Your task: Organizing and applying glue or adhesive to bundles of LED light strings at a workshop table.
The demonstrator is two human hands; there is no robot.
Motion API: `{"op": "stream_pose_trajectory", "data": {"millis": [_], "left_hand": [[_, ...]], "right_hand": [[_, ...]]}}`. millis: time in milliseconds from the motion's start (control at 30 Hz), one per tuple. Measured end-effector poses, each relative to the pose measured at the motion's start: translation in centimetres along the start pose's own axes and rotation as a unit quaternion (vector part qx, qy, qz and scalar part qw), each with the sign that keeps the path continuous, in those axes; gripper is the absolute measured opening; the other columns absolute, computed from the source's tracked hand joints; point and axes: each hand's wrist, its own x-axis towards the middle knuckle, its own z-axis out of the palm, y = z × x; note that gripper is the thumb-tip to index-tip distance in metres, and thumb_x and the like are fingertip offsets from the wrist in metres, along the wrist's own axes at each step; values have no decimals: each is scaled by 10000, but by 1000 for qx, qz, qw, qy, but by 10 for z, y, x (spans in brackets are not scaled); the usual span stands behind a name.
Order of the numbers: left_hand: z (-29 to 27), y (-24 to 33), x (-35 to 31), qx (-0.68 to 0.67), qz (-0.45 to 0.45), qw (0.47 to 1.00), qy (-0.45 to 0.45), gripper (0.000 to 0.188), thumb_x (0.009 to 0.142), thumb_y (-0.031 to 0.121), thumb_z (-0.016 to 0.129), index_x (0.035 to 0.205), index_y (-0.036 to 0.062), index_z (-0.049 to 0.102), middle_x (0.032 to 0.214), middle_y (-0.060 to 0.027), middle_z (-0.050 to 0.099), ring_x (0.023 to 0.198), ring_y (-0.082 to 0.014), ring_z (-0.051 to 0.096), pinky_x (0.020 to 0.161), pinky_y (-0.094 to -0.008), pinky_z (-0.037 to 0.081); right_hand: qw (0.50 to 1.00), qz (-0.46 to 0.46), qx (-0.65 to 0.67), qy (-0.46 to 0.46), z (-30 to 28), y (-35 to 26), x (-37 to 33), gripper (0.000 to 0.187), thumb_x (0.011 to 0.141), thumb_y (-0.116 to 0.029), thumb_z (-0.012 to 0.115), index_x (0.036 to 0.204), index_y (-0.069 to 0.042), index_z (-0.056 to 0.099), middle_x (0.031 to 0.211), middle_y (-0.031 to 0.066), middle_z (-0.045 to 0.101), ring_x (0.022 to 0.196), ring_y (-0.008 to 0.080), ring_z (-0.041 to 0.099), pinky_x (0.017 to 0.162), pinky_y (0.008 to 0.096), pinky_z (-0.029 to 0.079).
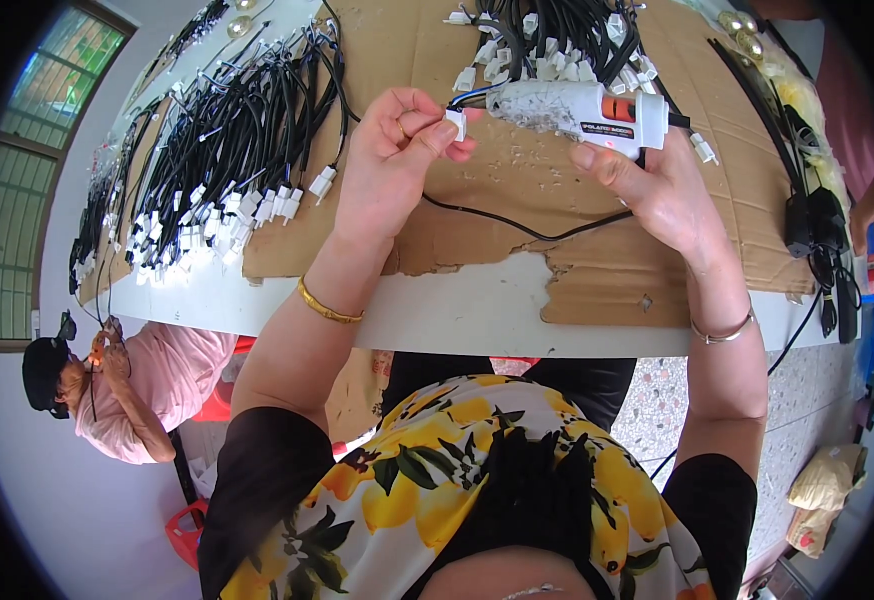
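My left hand (397, 150) pinches a small white plug connector (456, 122) between thumb and fingers, with thin dark wires at its upper end. Wrapped round the handle of a white glue gun (547, 108) is my right hand (662, 190). The gun's front is crusted with whitish glue and points left; its tip is close to the wires at the connector. An orange part shows in the gun's body. Across the cardboard (497, 180) beneath both hands runs a black cord (527, 232).
Black cables with white connectors lie heaped at the left (247, 130); another bundle (547, 50) lies at the far middle. Black power adapters (807, 222) sit at the right edge of the white table (457, 310). A seated person (157, 390) works at the left; another person's hand (869, 210) shows right.
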Motion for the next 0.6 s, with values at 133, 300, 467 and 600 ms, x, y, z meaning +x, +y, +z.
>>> {"op": "stream_pose_trajectory", "data": {"millis": [133, 300, 467, 600], "left_hand": [[-1, -1, 0, -3, 4, 1000, -7, 115, 819, -52, 473, 907, -7, 414, 916, -181, 604, 708, -169, 593, 673, -253, 480], [-1, 0, -1, 1, 0, 1000, -8, 116, 819, -53, 470, 909, -5, 415, 918, -178, 604, 713, -170, 592, 675, -255, 480], [0, 1, -1, -6, -2, 1000, -10, 104, 821, -45, 471, 902, -1, 422, 924, -178, 604, 721, -166, 586, 676, -257, 480], [0, 1, -1, -12, -8, 1000, -10, 99, 822, -39, 472, 898, 2, 424, 930, -177, 604, 723, -163, 583, 674, -258, 478]], "right_hand": [[1000, 8, 7, -5, 0, 2, 0, 362, 796, -174, 631, 1049, 54, 510, 889, 77, 614, 857, 121, 576, 760, 256, 462], [1000, 5, -5, -4, 1, -1, -2, 334, 795, -221, 639, 994, 34, 556, 838, 48, 617, 784, 84, 550, 716, 241, 454], [1000, 9, -30, 2, 2, -7, -4, 309, 788, -247, 648, 944, 14, 589, 786, 18, 608, 715, 61, 513, 656, 229, 435], [999, 6, -31, 5, 2, -7, -5, 307, 787, -249, 651, 935, 13, 591, 774, 13, 600, 707, 59, 501, 645, 227, 428]]}}
